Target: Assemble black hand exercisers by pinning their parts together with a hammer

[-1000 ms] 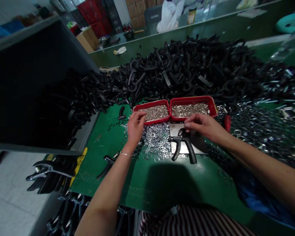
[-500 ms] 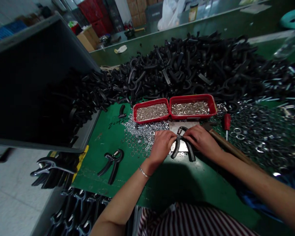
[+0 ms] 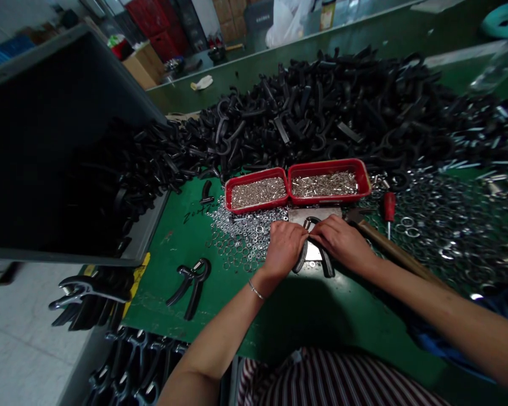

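Both hands meet over a black hand-grip exerciser (image 3: 327,264) that lies on a small metal plate (image 3: 311,214) on the green table. My left hand (image 3: 284,248) is closed over its left handle and top. Closed as well, my right hand (image 3: 342,241) pinches at its spring top. Just beyond stand two red trays: the left red tray (image 3: 256,193) and the right red tray (image 3: 328,183), both full of small silver parts. Loose silver rings (image 3: 241,237) are spread left of my hands.
A big heap of black handles (image 3: 322,118) fills the far table. A finished grip exerciser (image 3: 191,285) lies at the left. A hammer (image 3: 389,248) and red-handled screwdriver (image 3: 388,210) lie at the right among metal rings. A dark bin (image 3: 59,152) stands left, with more exercisers (image 3: 88,293) below.
My left hand left the left red tray and came to the exerciser on the plate. My right hand lowered onto its top. Both now sit closer together.
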`<state>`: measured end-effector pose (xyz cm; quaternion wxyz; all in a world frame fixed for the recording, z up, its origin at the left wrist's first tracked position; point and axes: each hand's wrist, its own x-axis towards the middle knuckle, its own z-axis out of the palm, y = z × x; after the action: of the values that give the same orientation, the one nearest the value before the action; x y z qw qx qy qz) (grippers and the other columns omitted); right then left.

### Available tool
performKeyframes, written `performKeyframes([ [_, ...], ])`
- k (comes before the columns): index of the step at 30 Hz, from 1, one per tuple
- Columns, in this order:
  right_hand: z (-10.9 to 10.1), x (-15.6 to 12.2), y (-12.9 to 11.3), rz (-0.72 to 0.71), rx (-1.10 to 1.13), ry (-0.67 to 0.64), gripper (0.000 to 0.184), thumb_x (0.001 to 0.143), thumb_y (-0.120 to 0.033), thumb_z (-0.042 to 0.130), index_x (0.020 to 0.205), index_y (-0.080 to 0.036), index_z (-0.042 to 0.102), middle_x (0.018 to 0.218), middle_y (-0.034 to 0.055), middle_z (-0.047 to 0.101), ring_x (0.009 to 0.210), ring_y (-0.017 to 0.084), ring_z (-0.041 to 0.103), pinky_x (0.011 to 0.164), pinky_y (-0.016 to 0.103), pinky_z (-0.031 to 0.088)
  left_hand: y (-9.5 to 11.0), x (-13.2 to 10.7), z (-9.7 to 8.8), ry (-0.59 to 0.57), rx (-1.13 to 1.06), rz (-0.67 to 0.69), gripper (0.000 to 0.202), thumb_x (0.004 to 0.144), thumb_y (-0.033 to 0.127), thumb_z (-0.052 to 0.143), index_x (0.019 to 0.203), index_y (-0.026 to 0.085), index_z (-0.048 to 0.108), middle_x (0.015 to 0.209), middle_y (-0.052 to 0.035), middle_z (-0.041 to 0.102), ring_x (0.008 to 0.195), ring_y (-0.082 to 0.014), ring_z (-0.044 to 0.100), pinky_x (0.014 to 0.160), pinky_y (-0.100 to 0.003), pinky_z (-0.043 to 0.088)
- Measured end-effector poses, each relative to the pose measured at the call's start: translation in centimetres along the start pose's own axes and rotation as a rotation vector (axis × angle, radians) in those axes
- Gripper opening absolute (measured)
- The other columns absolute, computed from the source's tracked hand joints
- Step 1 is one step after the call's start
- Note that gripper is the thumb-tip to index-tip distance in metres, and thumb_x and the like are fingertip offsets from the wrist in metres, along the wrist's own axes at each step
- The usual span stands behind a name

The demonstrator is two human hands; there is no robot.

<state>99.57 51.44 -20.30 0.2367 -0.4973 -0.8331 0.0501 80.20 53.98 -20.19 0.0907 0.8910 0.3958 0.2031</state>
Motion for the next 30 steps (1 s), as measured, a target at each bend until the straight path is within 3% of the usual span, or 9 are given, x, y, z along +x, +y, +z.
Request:
performKeyframes([
  [7,0.1,-0.2,0.0,-0.064,-0.092,-0.042,0.027,0.101,-0.029,0.048,0.093,-0.013,0.069,0.089,0.0125,0.065,0.089,0.026,0.054,0.079,0.037,0.046,-0.2,0.0,-0.4,-0.025,0.032,0.104,0.02,0.103,0.025,0.047,0.11,0.017,0.065,0.109,-0.0067,0.069,0.103,-0.0219,0.057,0.095,-0.041,0.038],
  [13,0.0,-0.3,-0.4,-0.03,-0.101,-0.011,0.027,0.101,-0.026,0.048,0.092,-0.014,0.07,0.089,0.0138,0.067,0.089,0.027,0.055,0.08,0.038,0.046,-0.3,-1.0,-0.6,-0.022,0.029,0.128,0.024,0.102,0.022,0.048,0.121,0.016,0.063,0.12,-0.0095,0.067,0.11,-0.0226,0.056,0.1,-0.041,0.04],
  [17,-0.2,-0.9,-0.3,-0.125,-0.093,-0.07,0.027,0.099,-0.018,0.045,0.108,-0.012,0.07,0.105,0.0161,0.069,0.098,0.028,0.055,0.084,0.04,0.05,-0.3,-1.8,-0.4,-0.022,0.059,0.168,0.031,0.103,0.019,0.045,0.129,0.016,0.059,0.128,-0.0116,0.064,0.117,-0.0242,0.055,0.104,-0.044,0.039],
  [21,-0.7,-1.8,-0.1,-0.178,-0.058,-0.133,0.039,0.096,-0.011,0.044,0.132,-0.01,0.061,0.126,0.0183,0.064,0.109,0.03,0.053,0.092,0.044,0.051,-0.3,-2.2,0.0,-0.028,0.108,0.192,0.035,0.103,0.019,0.044,0.136,0.014,0.054,0.134,-0.0124,0.061,0.123,-0.0245,0.052,0.105,-0.043,0.039],
  [26,-3.2,-4.1,1.3,-0.014,0.058,-0.097,0.042,0.098,-0.019,0.043,0.139,-0.021,0.053,0.132,0.014,0.062,0.114,0.03,0.055,0.096,0.05,0.048,-0.3,-2.6,0.2,-0.047,0.131,0.201,0.038,0.103,0.019,0.042,0.14,0.015,0.051,0.138,-0.0127,0.059,0.127,-0.0255,0.05,0.107,-0.044,0.037],
  [30,-5.9,-7.2,2.9,0.213,-0.112,-0.039,0.025,0.096,-0.031,0.047,0.115,-0.024,0.062,0.106,0.0202,0.065,0.096,0.036,0.057,0.083,0.053,0.047,-0.3,-2.5,0.0,-0.05,0.066,0.138,0.037,0.102,0.016,0.044,0.138,0.017,0.052,0.137,-0.0113,0.059,0.126,-0.0253,0.051,0.105,-0.044,0.038],
])
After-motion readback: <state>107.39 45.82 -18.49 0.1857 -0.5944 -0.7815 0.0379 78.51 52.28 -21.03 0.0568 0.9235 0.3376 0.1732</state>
